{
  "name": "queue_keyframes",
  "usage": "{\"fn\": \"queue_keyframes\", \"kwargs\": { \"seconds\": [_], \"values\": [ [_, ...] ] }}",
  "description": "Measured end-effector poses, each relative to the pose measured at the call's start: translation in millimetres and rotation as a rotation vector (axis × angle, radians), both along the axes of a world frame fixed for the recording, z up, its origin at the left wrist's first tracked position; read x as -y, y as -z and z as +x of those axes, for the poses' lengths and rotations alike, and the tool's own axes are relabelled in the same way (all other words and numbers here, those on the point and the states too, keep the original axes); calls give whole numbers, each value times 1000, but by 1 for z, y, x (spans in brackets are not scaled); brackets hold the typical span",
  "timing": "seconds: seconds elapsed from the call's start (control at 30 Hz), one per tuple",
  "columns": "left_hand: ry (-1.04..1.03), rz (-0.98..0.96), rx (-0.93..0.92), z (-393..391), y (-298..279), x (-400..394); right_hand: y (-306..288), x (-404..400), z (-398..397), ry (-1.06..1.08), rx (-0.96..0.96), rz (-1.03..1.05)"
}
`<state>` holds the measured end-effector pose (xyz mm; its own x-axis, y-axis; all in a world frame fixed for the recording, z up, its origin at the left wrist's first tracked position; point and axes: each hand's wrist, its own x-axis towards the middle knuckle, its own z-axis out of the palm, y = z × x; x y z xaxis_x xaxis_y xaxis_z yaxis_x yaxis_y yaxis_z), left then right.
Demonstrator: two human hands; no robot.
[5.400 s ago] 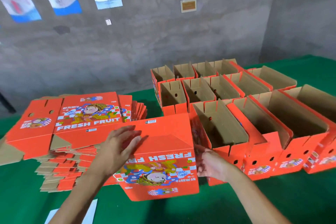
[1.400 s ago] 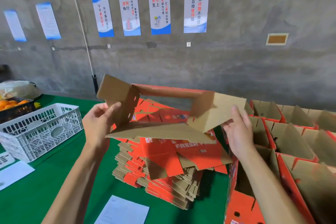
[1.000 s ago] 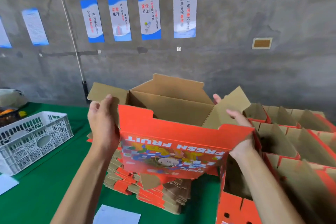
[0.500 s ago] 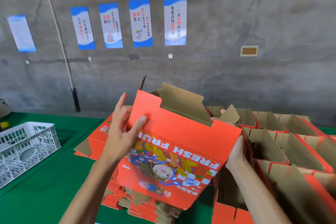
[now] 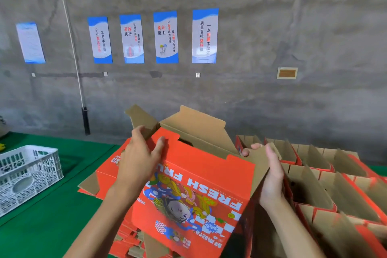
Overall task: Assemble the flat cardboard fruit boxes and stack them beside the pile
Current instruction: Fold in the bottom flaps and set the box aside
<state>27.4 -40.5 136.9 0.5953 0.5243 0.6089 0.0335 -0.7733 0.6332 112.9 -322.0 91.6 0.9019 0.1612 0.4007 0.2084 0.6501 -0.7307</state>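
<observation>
I hold an orange fruit box (image 5: 194,190) in the air, tilted, its printed "FRESH FRUIT" side facing me upside down. Its brown flaps stand open at the top. My left hand (image 5: 139,159) grips the box's upper left corner, thumb on the orange face and fingers over the edge by a brown side flap. My right hand (image 5: 270,169) holds the right end, fingers curled round the brown end flap. Under the box lies the pile of flat orange boxes (image 5: 104,176), partly hidden. Several assembled boxes (image 5: 326,184) with brown dividers stand in rows at the right.
A green cloth (image 5: 50,226) covers the table. A white plastic crate (image 5: 27,174) stands at the left edge. The grey concrete wall behind carries several blue posters (image 5: 165,36), and a thin pole (image 5: 73,52) leans against it.
I have tipped the opened box further toward me and to the right. My left hand shifted along the top left corner; my right hand now wraps the right end flap.
</observation>
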Motion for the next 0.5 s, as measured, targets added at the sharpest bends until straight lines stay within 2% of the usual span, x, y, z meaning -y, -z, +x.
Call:
{"fn": "queue_keyframes", "kwargs": {
  "seconds": [0.2,0.3,0.4,0.5],
  "values": [
    [35,-34,-39,7,2,-12,2,23,16,113,255,-415],
    [221,90,76,4,0,-15,3,27,20,151,292,-564],
    [442,320,181,1,4,-23,2,25,18,75,215,-524],
    [403,309,52,-1,1,-28,-1,15,14,-5,123,-486]
  ]
}}
